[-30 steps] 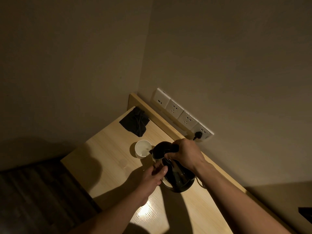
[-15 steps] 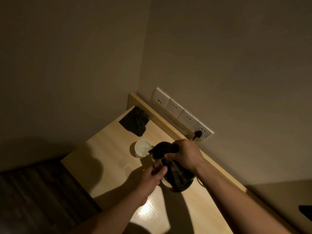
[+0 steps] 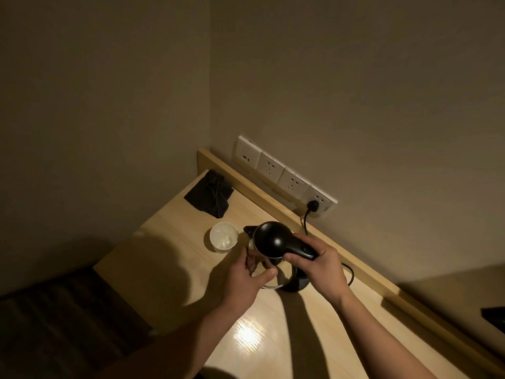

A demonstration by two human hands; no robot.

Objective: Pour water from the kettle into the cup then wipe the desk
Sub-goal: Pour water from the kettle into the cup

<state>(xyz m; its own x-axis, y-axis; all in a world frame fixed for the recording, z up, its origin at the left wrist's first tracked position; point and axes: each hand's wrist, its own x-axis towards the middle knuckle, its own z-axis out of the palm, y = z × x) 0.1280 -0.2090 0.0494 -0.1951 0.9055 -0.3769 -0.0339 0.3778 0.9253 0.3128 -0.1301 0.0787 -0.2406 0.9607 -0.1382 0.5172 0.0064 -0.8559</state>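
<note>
A black kettle (image 3: pixel 270 237) stands nearly upright over its base (image 3: pixel 293 281) on the light wooden desk (image 3: pixel 169 258). My right hand (image 3: pixel 318 266) grips the kettle's handle from the right. My left hand (image 3: pixel 246 280) rests against the kettle's lower left side, fingers curved on its body. A white cup (image 3: pixel 223 236) with water in it stands just left of the spout. A dark cloth (image 3: pixel 209 196) lies crumpled in the far left corner of the desk.
A row of white wall sockets (image 3: pixel 284 177) runs above the desk's raised back edge, with a black plug (image 3: pixel 312 205) and cord going down to the base. Walls close in behind and to the left. A dark object (image 3: pixel 493 314) lies at the right edge.
The kettle has swung back from its tilt toward the cup to nearly upright, over its base. Both hands stay on it.
</note>
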